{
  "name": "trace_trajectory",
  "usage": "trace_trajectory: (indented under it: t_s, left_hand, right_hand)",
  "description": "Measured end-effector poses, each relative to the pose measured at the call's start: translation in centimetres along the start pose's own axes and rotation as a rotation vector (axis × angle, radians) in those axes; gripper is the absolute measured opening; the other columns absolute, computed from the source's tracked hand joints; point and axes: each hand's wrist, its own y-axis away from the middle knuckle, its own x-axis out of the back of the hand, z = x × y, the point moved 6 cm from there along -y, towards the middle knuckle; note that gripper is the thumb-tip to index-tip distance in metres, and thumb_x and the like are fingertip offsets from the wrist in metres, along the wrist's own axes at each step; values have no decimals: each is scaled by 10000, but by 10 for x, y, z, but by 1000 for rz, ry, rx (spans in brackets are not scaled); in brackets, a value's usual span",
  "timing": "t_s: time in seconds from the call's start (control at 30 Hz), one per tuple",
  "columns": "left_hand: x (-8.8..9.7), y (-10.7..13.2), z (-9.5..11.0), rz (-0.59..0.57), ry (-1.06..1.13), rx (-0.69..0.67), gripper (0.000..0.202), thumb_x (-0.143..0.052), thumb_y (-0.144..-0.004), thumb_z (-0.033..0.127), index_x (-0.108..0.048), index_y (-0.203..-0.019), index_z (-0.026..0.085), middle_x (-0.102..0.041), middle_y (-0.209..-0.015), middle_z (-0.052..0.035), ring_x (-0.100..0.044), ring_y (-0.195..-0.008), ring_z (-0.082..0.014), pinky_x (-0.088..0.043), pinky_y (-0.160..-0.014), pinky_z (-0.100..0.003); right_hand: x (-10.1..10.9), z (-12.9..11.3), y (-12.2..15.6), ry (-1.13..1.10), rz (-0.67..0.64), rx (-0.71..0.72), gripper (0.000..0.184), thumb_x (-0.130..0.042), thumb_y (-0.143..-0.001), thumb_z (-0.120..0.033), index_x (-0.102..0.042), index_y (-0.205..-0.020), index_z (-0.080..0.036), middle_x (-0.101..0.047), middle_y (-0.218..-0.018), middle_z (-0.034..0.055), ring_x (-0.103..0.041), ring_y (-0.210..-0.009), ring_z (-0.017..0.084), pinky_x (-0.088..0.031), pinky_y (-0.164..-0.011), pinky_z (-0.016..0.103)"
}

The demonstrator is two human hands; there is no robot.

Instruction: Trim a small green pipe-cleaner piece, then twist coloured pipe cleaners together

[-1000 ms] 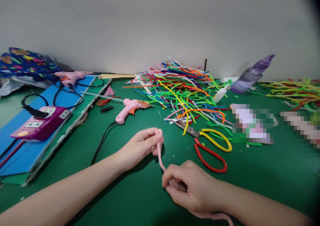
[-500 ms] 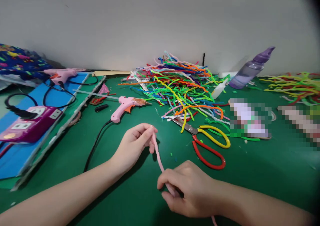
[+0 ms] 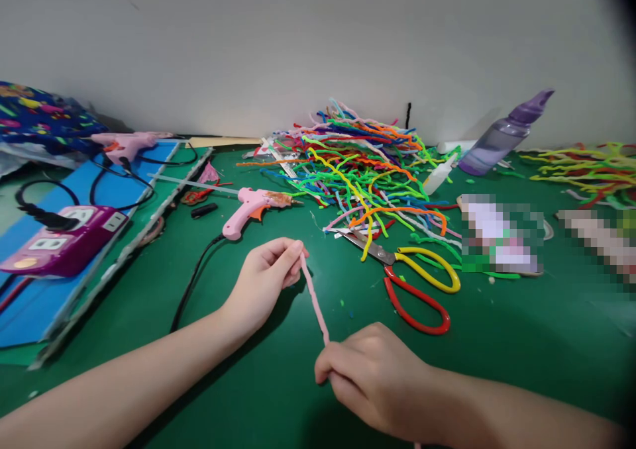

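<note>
You have one pink fuzzy strand (image 3: 314,300) between your two hands, stretched straight above the near middle of the green counter (image 3: 268,383). Your left hand (image 3: 268,270) is at its far end, the grip pinched tight with thumb and fingertips on the tip; your right hand (image 3: 375,376) is nearer and to the right, its grip curled closed around the strand lower down. One short pink bit shows under your right wrist at the near edge. Just beyond, to the right, lies one pair of scissors (image 3: 390,258), with one yellow and one red handle loop. To the left of it, beyond your left hand, is one pink glue gun (image 3: 251,210) with one clear stick out of its back; a second pink glue gun (image 3: 124,146) sits far left. One purple power strip (image 3: 67,240) rests on one blue board (image 3: 34,316) at the left. At the far middle is one heap of coloured strands (image 3: 362,164), too tangled to count, with one small white bottle (image 3: 438,176) at its right. Farther right are one leaning purple bottle (image 3: 497,141), a second bunch of strands (image 3: 586,171), and two pixelated items, too obscured to name.
</note>
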Motion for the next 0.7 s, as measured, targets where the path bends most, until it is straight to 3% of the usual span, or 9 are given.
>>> trace_trajectory:
  t_s: [0.27, 0.43, 0.57, 0.7]
  left_hand:
    - [15, -16, 8, 92, 111, -75, 149, -569, -816, 256, -553, -725, 140, -425, -533, 55, -328, -419, -16, -244, -409, -135]
    - [14, -15, 8, 74, 100, -84, 144, -554, -824, 273, -534, -750, 151, -496, -564, 41, -393, -419, -27, -302, -419, -148]
    - [15, -15, 6, 80, 131, -51, 143, -557, -816, 287, -521, -786, 152, -582, -605, 2, -464, -449, -56, -345, -421, -159]
    - [17, -16, 9, 108, 205, -77, 121, -550, -819, 262, -515, -785, 152, -536, -547, 24, -411, -410, -40, -309, -400, -148]
  right_hand:
    - [-8, -18, 5, 159, -83, 222, 39, -467, -849, -201, -504, -863, -198, -597, -633, -42, -528, -536, 104, -234, -447, 277]
    - [-6, -25, 5, 195, -86, 247, 19, -483, -856, -210, -496, -864, -198, -569, -632, -48, -484, -513, 104, -233, -443, 275]
    - [0, -35, 4, 234, -65, 298, 122, -432, -888, -187, -499, -988, -202, -569, -684, -51, -459, -511, 108, -254, -450, 269]
    - [1, -37, 4, 227, -55, 308, 136, -424, -904, -246, -511, -1006, -222, -537, -661, -53, -402, -473, 112, -247, -447, 265]
